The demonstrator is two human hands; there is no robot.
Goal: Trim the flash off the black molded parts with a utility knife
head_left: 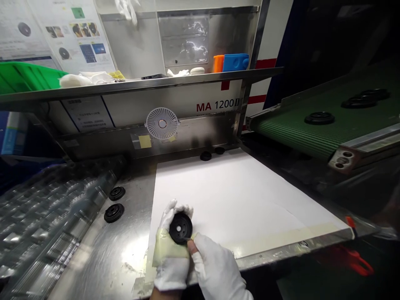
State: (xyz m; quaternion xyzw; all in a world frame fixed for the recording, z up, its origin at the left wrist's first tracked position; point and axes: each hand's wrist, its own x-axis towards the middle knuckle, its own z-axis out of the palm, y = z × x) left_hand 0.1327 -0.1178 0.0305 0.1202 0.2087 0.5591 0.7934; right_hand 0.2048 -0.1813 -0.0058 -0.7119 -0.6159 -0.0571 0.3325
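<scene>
**Left grip (172, 246) clenching a black ribbed disc (180, 228) above white paper**

Gloved left fingers are wrapping the disc's rim, while the right grip (215, 266) is closing in, its bare fingertip (191, 246) reaching the disc's edge; whether that grip is clamping cannot be told. The disc is being held over the near edge of the paper sheet (231, 200), on the steel tabletop (125, 258). Risk, as judged: slick glove fabric or a loosened hold could let it drop and roll toward the similar discs (114, 213).

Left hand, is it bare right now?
No, the left hand wears a white fabric glove and cradles the black disc.
</scene>
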